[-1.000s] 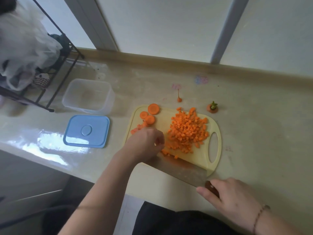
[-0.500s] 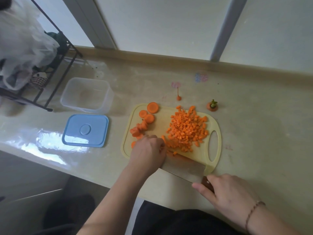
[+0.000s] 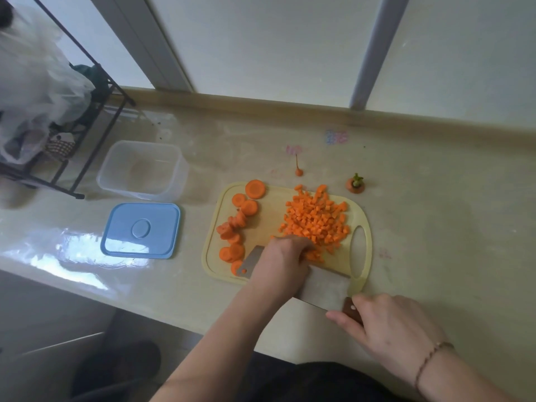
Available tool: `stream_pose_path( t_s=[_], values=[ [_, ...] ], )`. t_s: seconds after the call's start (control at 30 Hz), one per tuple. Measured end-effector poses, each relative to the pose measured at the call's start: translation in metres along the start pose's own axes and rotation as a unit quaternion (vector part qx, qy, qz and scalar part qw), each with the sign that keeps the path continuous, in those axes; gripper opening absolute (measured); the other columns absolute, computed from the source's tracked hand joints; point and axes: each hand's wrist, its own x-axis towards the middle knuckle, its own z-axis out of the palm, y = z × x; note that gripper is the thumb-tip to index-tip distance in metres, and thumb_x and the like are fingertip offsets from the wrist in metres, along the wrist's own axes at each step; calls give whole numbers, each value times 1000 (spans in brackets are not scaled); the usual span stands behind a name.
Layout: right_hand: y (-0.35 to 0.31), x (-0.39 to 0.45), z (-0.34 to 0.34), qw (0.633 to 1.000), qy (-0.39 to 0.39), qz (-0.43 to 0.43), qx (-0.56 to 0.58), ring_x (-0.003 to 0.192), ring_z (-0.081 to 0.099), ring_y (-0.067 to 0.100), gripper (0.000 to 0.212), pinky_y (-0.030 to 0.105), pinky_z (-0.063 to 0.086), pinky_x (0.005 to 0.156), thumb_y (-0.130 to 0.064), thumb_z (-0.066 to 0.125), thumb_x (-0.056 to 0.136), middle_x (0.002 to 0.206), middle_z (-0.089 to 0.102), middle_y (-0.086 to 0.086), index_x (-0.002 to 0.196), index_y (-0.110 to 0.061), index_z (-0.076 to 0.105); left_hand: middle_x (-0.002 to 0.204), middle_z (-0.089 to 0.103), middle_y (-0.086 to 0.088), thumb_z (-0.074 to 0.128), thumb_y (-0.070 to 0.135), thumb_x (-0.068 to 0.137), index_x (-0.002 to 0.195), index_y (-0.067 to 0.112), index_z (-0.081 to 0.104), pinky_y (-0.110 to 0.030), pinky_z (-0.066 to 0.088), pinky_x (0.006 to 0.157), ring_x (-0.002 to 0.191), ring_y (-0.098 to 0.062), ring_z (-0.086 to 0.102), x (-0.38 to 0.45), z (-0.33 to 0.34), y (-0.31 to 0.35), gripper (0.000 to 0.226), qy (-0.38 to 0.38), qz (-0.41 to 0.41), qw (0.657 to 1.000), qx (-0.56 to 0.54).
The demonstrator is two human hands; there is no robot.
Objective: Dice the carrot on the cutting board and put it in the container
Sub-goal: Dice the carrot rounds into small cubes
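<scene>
A yellow cutting board [image 3: 213, 242] lies on the counter. A pile of diced carrot [image 3: 316, 221] covers its right half, and several round carrot slices [image 3: 237, 224] lie along its left side. My right hand [image 3: 391, 332] grips the brown handle of a cleaver [image 3: 322, 288], whose blade lies along the board's near edge. My left hand [image 3: 284, 262] sits over the blade, fingers curled down on carrot pieces at the near edge of the pile. The clear container [image 3: 177, 172] stands empty to the left of the board.
A blue lid [image 3: 142, 230] lies in front of the container. A carrot top [image 3: 356, 184] and a carrot tail [image 3: 298, 169] sit on the counter behind the board. A black wire rack [image 3: 87, 134] with plastic bags stands at far left. The counter edge runs close below the board.
My left hand has shifted right along the blade, from over the slices to the near edge of the diced pile. The slices and the blade's tip now show.
</scene>
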Motion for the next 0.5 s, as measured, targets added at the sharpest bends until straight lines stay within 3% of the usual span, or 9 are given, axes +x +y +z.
stream_pose_path(
  t_s=[0.07, 0.13, 0.2, 0.27, 0.33, 0.4, 0.43, 0.5],
  values=[
    [2, 3, -1, 999, 26, 10, 22, 78, 64, 17, 68, 30, 45, 62, -78, -7, 74, 76, 57, -4, 78, -27, 37, 106, 73, -4, 67, -5, 81, 104, 9, 76, -21, 48, 89, 97, -17, 66, 5, -8, 0, 28, 50, 32, 998, -33],
    [8, 4, 5, 995, 60, 21, 78, 64, 59, 12, 74, 29, 51, 61, -82, -5, 75, 67, 54, -4, 71, -26, 42, 106, 72, 0, 67, -4, 82, 98, 10, 77, -19, 50, 91, 99, -10, 66, 9, -23, -9, 23, 163, 56, 983, -65],
    [14, 4, 12, 981, 78, 42, 170, 54, 54, 11, 83, 27, 46, 55, -89, 0, 73, 58, 54, -1, 64, -21, 47, 98, 71, 4, 64, -4, 83, 93, 8, 76, -12, 47, 85, 91, -4, 64, 8, -42, -24, 20, 293, 31, 953, -76],
    [19, 3, 17, 952, 77, 62, 289, 44, 45, 11, 88, 28, 37, 49, -97, 12, 66, 49, 48, 0, 57, -15, 43, 95, 69, 4, 62, -9, 82, 92, 6, 75, -7, 42, 80, 87, -1, 60, 4, -54, -42, 22, 359, 0, 932, -43],
    [20, -2, 15, 890, 72, 106, 438, 39, 32, 9, 84, 27, 28, 41, -98, 26, 64, 45, 36, -1, 56, -16, 39, 96, 71, -3, 61, -12, 80, 94, 5, 75, -15, 47, 79, 89, -10, 62, 1, -52, -58, 26, 318, 30, 948, 2],
    [21, -6, 11, 817, 34, 158, 554, 38, 22, 13, 70, 18, 18, 38, -85, 38, 71, 50, 28, 3, 62, -16, 42, 99, 73, -6, 60, -7, 81, 96, 6, 76, -34, 53, 79, 92, -23, 65, 0, -39, -71, 26, 205, 112, 970, 61],
    [24, -6, 10, 788, 13, 175, 591, 39, 19, 12, 64, 15, 16, 40, -76, 42, 74, 54, 26, 7, 66, -13, 42, 100, 73, -6, 58, -3, 83, 97, 7, 76, -38, 53, 77, 91, -27, 66, 1, -33, -76, 25, 158, 142, 973, 85],
    [29, -6, 10, 769, 3, 179, 614, 42, 18, 10, 64, 14, 16, 42, -75, 44, 76, 58, 24, 9, 67, -12, 42, 101, 74, -6, 57, 2, 86, 98, 8, 77, -41, 55, 75, 87, -31, 66, 3, -22, -84, 25, 100, 162, 976, 108]
  ],
)
